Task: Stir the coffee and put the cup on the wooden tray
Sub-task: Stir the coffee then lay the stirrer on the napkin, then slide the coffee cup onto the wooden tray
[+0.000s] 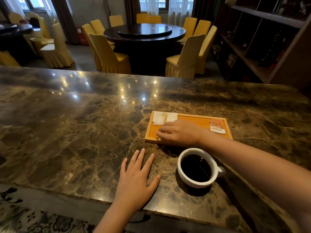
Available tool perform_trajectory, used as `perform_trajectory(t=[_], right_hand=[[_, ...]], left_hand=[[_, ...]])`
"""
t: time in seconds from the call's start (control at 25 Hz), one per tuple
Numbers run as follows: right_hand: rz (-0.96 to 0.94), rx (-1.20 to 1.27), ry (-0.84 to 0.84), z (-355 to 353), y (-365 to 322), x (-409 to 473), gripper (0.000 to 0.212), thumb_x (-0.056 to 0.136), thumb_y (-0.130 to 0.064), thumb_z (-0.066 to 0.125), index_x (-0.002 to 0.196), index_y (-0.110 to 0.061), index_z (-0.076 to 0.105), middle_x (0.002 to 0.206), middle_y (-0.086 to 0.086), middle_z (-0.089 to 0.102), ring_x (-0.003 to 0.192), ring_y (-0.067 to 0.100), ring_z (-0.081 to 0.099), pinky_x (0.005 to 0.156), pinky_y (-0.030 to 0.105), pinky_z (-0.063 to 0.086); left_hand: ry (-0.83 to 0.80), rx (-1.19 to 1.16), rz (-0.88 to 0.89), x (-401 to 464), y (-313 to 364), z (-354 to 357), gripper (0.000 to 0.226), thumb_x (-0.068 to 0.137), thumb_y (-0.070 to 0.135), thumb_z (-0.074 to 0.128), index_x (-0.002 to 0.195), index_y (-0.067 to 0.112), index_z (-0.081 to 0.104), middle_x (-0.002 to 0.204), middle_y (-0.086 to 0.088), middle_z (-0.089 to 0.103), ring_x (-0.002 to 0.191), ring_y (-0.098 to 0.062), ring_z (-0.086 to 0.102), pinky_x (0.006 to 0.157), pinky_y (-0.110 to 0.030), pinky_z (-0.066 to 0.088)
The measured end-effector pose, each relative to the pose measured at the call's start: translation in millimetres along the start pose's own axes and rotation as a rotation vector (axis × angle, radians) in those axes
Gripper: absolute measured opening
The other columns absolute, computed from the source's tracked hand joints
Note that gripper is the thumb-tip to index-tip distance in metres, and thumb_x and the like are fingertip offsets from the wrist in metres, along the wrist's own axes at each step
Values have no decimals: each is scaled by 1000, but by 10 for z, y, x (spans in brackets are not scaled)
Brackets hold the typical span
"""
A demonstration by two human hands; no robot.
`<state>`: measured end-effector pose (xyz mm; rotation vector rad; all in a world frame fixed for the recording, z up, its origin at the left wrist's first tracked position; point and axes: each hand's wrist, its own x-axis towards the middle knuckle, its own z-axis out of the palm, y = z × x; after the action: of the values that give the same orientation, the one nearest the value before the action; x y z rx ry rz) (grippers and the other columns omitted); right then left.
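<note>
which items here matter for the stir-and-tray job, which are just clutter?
Job items:
- white cup of black coffee, on the marble counter
- wooden tray
- right hand over the tray
- left hand flat on the counter

Lying about:
- white napkin on the tray
- orange sachet on the tray
- round table and yellow chairs behind

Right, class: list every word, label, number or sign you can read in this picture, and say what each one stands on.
None can be read.
Orange sachet on the wooden tray: a white band with print, too small and blurred to read.
Red box on the far floor: blurred, no legible text.
Cup, napkin: no markings visible.
</note>
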<state>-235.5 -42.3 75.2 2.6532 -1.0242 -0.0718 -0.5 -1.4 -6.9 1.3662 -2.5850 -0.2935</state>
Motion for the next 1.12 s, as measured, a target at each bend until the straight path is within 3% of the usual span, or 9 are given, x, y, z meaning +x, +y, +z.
perform_trajectory(t=[0.2, 0.4, 0.52, 0.64, 0.76, 0.96, 1.12], right_hand=[[7, -19, -71, 96, -9, 3, 32, 98, -24, 37, 115, -2, 54, 114, 17, 62, 96, 27, 60, 67, 37, 55], [89, 13, 32, -111, 16, -124, 28, 93, -22, 50, 108, 0, 60, 108, 22, 67, 92, 32, 65, 59, 40, 58], [339, 97, 167, -246, -49, -341, 26, 90, -20, 57, 108, -3, 64, 107, 19, 68, 92, 30, 66, 59, 33, 56], [781, 469, 313, -293, -288, -678, 25, 92, -25, 53, 113, -16, 63, 111, 2, 68, 100, 16, 60, 72, 19, 44], [1063, 767, 338, -316, -673, -1036, 27, 93, -29, 49, 117, -27, 60, 113, -15, 59, 103, 2, 52, 76, 7, 36], [1198, 894, 357, -282, -1192, -1330, 24, 92, -24, 52, 114, -29, 62, 109, -15, 63, 99, 0, 57, 81, 14, 43], [1278, 1030, 429, -220, -1333, -1308, 13, 92, -24, 54, 93, -23, 67, 85, -4, 71, 72, 7, 64, 67, 26, 52]], left_hand=[[-9, -3, 0, 5, 1, -4, 70, 77, 71, 7, 141, 45, -3, 148, 14, -17, 136, -3, -24, 113, -39, -13], [5, -17, 8, 13, -4, -8, 71, 77, 71, 9, 142, 43, 3, 149, 13, -13, 136, -4, -20, 113, -39, -11], [9, -6, 19, 15, -20, 0, 69, 81, 70, 13, 143, 42, 4, 153, 10, -8, 137, -4, -18, 113, -40, -10], [14, -9, 30, 13, -31, 7, 66, 85, 66, 21, 144, 40, 6, 157, 5, -1, 139, -6, -15, 114, -41, -8], [12, -3, 40, 14, -26, 4, 65, 86, 65, 21, 144, 40, 5, 158, 4, 0, 143, -10, -10, 115, -41, -7], [8, -6, 42, 16, -27, -6, 65, 86, 64, 22, 144, 39, 7, 158, 3, 2, 144, -13, -6, 116, -43, -4], [7, 1, 49, 19, -22, -8, 65, 86, 64, 22, 144, 38, 8, 158, 2, 3, 144, -13, -5, 116, -44, -3]])
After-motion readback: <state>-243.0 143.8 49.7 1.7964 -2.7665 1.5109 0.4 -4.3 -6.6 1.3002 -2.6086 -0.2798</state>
